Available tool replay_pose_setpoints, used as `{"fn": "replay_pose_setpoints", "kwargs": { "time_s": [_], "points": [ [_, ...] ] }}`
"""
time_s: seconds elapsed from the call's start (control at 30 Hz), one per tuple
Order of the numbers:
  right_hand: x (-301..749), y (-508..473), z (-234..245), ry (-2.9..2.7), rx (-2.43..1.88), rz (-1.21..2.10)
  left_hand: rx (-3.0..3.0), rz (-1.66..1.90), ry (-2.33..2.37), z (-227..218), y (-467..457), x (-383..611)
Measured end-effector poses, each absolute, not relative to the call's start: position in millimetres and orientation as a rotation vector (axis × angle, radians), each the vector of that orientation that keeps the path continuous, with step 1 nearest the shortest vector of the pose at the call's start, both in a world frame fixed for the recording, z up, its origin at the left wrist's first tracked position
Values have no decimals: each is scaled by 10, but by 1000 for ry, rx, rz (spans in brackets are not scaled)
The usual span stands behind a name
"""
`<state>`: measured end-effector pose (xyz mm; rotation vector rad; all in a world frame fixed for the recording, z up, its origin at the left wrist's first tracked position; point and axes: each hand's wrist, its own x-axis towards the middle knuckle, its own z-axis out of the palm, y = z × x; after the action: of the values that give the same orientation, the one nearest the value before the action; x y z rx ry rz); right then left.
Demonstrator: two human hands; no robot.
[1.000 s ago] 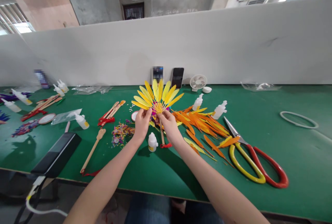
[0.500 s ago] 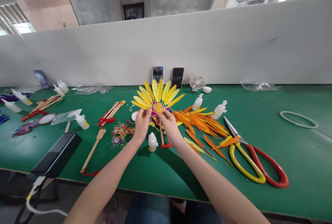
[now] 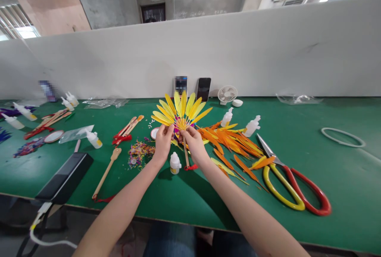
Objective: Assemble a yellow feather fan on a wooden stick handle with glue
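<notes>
Between my hands, above the green table, is a feather fan (image 3: 183, 108) of yellow feathers spread in a half circle on a wooden stick handle that hangs downward. My left hand (image 3: 163, 142) pinches the fan's lower left edge near the feather bases. On the other side my right hand (image 3: 192, 142) grips it where the quills meet the handle; its fingertips are partly hidden. A small white glue bottle (image 3: 175, 163) stands upright just below my hands. Orange and yellow feathers (image 3: 235, 140) lie in a loose pile to the right of my right hand.
Large scissors (image 3: 285, 173) with red and yellow handles rest at the right, near a pale ring (image 3: 343, 137). A wooden stick (image 3: 107, 171) and colourful scraps (image 3: 139, 153) lie left. A black power bank (image 3: 65, 177) sits at the front left edge. Phones and a small fan (image 3: 228, 94) stand behind.
Almost nothing differs. The feather fan has tilted very slightly, and both hands keep their hold in the same place.
</notes>
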<state>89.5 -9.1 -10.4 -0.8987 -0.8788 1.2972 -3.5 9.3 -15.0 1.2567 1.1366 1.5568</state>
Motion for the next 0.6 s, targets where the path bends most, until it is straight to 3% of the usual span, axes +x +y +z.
{"fn": "replay_pose_setpoints", "kwargs": {
  "time_s": [0.6],
  "points": [
    [893,-91,-98,-916,-911,1268,1242,1512,1152,-159,94,-16]
  ]
}}
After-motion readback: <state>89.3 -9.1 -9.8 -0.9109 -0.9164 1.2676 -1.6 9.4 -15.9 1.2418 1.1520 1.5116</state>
